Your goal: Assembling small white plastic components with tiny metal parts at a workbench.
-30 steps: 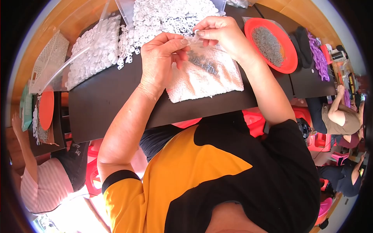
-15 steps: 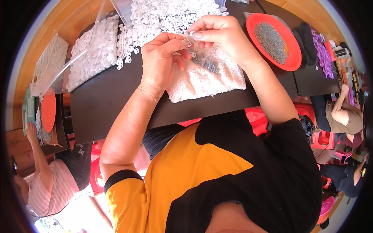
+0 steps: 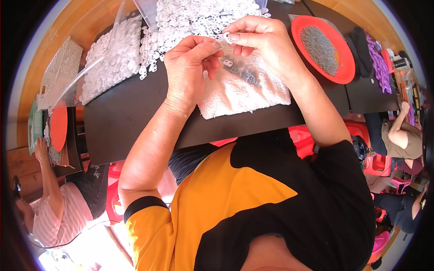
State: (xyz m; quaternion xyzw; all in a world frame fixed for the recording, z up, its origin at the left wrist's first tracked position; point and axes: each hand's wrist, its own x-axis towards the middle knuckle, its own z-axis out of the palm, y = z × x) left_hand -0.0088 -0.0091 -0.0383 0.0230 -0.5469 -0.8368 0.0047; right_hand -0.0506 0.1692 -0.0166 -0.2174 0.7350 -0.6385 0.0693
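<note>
My right hand [image 3: 269, 43] pinches a small white plastic piece [image 3: 227, 38] between thumb and forefinger. Close to its left, my left hand [image 3: 187, 67] is closed, thumb against forefinger, and what sits in its fingertips is too small to make out. Both hands are held over a pale towel [image 3: 246, 97] at the table's near edge. On the towel lies a small pile of thin metal pieces [image 3: 247, 77], with another white plastic piece [image 3: 228, 63] beside it. Just beyond the hands spreads a large heap of white plastic pieces [image 3: 194, 20].
A red plate [image 3: 347, 67] of small grey metal pieces stands at the right, near purple strips [image 3: 379, 63]. At the left, a clear-walled container [image 3: 97, 58] holds a mound of white pieces, with a white basket [image 3: 63, 67] behind it. Other people sit at both sides.
The white ring that showed at my left fingertips is no longer visible there. My right hand has turned slightly, showing more of its white piece. The view has shifted a little.
</note>
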